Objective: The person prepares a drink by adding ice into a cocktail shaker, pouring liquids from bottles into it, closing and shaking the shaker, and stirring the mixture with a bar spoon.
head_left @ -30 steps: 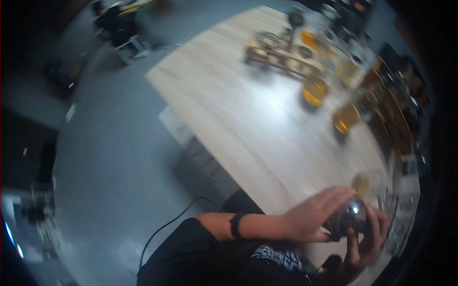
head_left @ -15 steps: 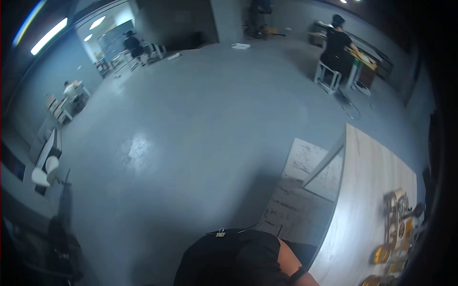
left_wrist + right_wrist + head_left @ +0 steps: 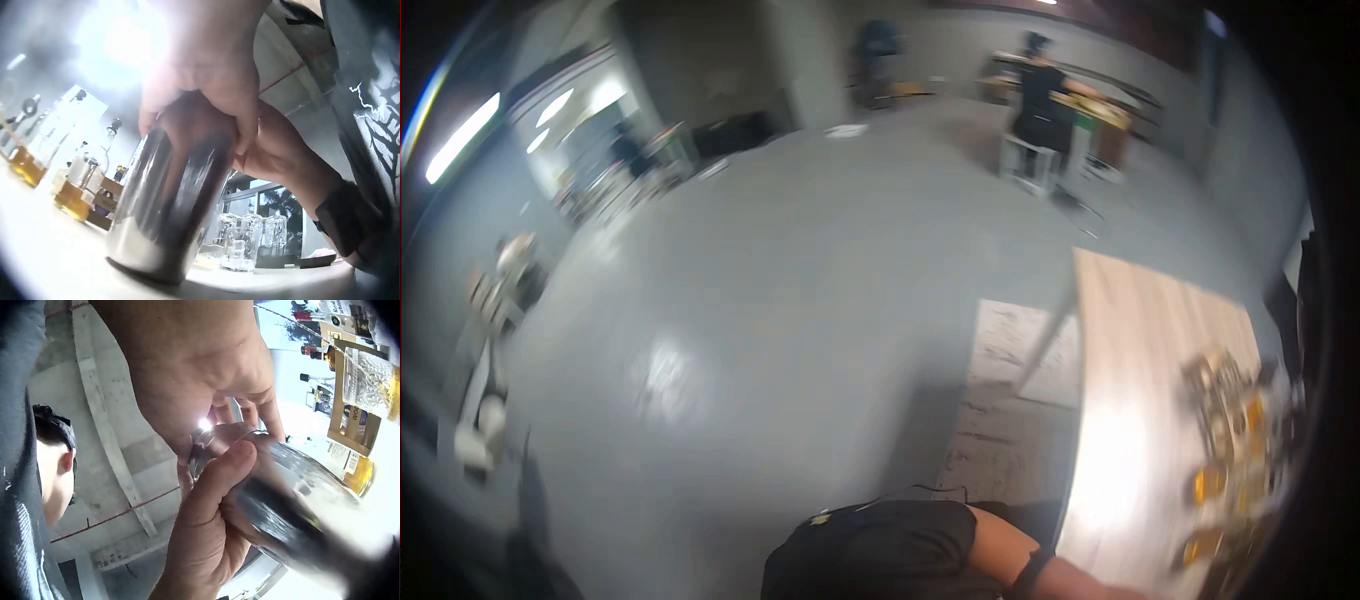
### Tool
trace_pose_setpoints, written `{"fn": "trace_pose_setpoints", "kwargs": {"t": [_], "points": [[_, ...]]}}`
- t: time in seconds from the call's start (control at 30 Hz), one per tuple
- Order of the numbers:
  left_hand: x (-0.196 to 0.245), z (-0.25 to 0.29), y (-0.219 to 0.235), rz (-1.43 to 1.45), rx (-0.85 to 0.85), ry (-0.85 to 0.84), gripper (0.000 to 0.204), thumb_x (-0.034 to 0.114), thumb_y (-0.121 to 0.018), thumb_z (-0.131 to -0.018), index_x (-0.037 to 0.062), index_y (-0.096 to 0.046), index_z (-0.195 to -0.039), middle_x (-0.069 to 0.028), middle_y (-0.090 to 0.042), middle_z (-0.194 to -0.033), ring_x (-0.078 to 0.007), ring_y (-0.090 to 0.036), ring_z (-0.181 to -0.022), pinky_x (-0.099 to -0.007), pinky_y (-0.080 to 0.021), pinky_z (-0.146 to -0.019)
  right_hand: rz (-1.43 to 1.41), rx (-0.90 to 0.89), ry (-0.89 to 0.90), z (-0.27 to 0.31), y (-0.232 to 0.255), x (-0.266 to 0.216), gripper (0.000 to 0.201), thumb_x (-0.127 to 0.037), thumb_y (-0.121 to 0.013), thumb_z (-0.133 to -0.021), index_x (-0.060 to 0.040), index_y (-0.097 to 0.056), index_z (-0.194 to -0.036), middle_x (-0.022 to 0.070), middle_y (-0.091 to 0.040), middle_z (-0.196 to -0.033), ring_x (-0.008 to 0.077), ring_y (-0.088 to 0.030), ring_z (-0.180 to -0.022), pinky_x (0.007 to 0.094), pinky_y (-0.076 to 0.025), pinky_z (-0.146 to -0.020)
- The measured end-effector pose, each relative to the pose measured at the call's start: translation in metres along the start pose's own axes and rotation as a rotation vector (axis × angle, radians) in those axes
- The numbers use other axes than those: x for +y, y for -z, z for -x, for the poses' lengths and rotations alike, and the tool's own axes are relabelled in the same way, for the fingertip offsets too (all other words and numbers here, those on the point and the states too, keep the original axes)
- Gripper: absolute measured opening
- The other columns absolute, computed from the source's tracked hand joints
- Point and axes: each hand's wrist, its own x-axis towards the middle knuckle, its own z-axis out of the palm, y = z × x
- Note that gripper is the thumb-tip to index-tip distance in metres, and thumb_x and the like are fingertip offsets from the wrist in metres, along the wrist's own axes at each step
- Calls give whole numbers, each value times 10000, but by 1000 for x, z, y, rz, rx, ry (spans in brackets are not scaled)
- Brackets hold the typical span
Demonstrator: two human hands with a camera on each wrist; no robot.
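A shiny metal shaker (image 3: pixel 169 212) leans slightly in the left wrist view, its base at the tabletop; contact there is unclear. My left hand (image 3: pixel 200 69) grips its upper part from above. In the right wrist view the left thumb lies along the metal shaker (image 3: pixel 281 494), with the left hand (image 3: pixel 203 537) below. Against the shaker's top end are the fingers of my right hand (image 3: pixel 200 375), partly hidden. Only a blurred edge of the left hand (image 3: pixel 1090 585) shows in the head view, past a black wristband; the shaker is outside that view.
On the pale table (image 3: pixel 1130 400) stand amber-filled glass vessels (image 3: pixel 1208 485) and a wooden rack (image 3: pixel 1215 385). Clear glasses (image 3: pixel 240 244) are behind the shaker. Bottles and a wooden crate (image 3: pixel 340 419) show at upper right. A seated person (image 3: pixel 1040 100) is across the room.
The head view has swung from the table and both hands to the floor and far room. Since the middle frame, the table and seated person have shifted slightly left in it.
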Motion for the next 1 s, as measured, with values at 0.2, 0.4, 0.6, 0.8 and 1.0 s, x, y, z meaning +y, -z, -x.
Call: {"fn": "trace_pose_setpoints", "kwargs": {"t": [0.2,0.4,0.6,0.8,1.0], "points": [[8,15,3,-104,-95,268,705,100,-835,-711,182,-576,-1361,-223,-517,-1335,-441,-544,-1229,-482,-472,-1024,329,506,141,125,29,-65,564,-172,-646,-969,45,-437,-1445,240,-569,-1329,359,-614,-1171,455,-504,-1001],[31,-14,46,-129,-16,168,774,111,-921,-639,176,-554,-1317,-241,-530,-1356,-425,-581,-1173,-495,-531,-943,589,924,-153,271,62,-103,547,-185,-599,-1005,79,-409,-1444,185,-626,-1184,283,-586,-1175,424,-441,-1066],[40,-31,76,-567,-86,118,1190,214,-939,-642,91,-171,-1542,-236,-482,-1381,-385,-587,-1184,-490,-575,-961,949,1717,-345,363,55,-150,211,-54,-593,-1025,60,-617,-1201,139,-702,-1076,167,-670,-962,284,-524,-903],[40,-34,91,-417,-47,261,1006,47,-890,-700,146,-326,-1527,-167,-373,-1455,-383,-495,-1289,-484,-564,-1042,1065,1876,-1024,453,48,-99,268,-191,-700,-954,-28,-638,-1156,77,-713,-874,167,-670,-818,309,-519,-766],[38,-31,93,-416,32,327,1024,-20,-879,-686,167,-333,-1531,-164,-393,-1456,-383,-499,-1294,-509,-548,-1066,1146,1344,-1664,558,32,10,677,-403,-763,-853,-89,-532,-1407,253,-556,-1390,439,-522,-1296,489,-419,-1089]]}}
